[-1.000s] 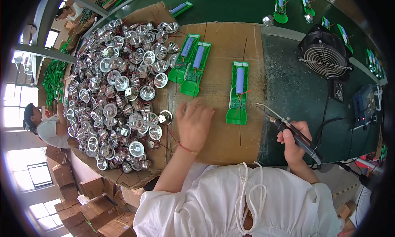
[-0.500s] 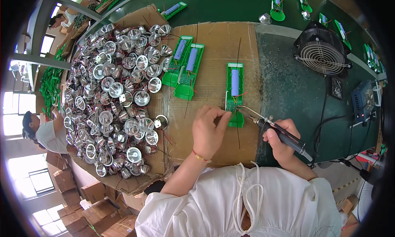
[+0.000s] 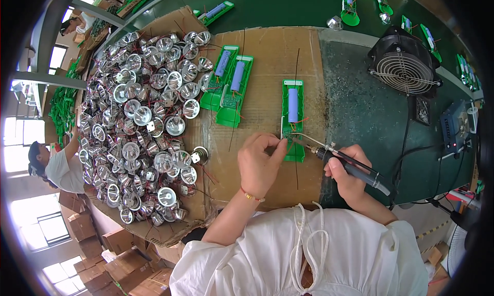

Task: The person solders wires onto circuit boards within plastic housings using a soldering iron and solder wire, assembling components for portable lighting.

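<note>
Cardboard sheet [image 3: 267,54] covers green workbench [image 3: 370,116] beside windows [image 3: 20,141].

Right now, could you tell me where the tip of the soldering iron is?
In the head view, the soldering iron, held in the right hand, has its tip at the lower end of the green circuit board, just right of the left hand fingertips.

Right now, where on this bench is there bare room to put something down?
Bare cardboard lies above the single green board, right of the two paired boards. The dark green mat between that board and the fan is also open. The left side is crowded with the heap of shiny reflectors. The left hand and right hand, with its soldering iron, take up the near edge.
</note>
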`<state>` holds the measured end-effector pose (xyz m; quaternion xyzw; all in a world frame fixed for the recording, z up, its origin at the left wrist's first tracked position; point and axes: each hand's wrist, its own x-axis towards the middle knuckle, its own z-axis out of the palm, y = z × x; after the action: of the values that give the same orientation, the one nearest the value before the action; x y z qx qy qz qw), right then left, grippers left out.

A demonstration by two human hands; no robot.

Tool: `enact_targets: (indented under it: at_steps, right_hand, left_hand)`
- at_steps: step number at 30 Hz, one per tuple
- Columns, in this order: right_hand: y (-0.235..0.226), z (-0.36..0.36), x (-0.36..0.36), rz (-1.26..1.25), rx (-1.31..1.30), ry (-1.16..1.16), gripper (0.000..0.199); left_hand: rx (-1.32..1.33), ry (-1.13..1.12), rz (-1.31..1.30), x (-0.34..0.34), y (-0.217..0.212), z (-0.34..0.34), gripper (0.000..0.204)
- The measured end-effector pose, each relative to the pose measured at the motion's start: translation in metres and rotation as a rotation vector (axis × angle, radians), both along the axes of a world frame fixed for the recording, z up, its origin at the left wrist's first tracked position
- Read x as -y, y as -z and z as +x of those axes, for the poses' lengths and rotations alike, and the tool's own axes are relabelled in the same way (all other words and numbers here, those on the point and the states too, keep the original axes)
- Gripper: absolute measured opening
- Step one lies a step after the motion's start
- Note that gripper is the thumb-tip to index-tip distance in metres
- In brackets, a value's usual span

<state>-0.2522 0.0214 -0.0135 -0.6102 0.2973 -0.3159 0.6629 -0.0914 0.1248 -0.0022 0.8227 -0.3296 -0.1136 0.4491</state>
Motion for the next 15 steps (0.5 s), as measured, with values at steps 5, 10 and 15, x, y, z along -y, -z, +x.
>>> enact_targets:
  at_steps: [5, 10, 15]
  right_hand:
    - [-0.0011, -0.0022, 0.0002, 0.051, 0.007, -0.005, 0.018]
    - [-0.0034, -0.0045, -0.0015, 0.115, 0.052, 0.05, 0.015]
    - [-0.005, -0.007, 0.0, 0.082, 0.031, 0.024, 0.015]
  left_hand:
    - [-0.004, 0.001, -0.013, 0.0014, 0.0014, 0.0002, 0.011]
    - [0.023, -0.002, -0.013, 0.0011, 0.0032, 0.0003, 0.011]
    - [0.001, -0.008, -0.01, 0.0013, 0.001, -0.0003, 0.011]
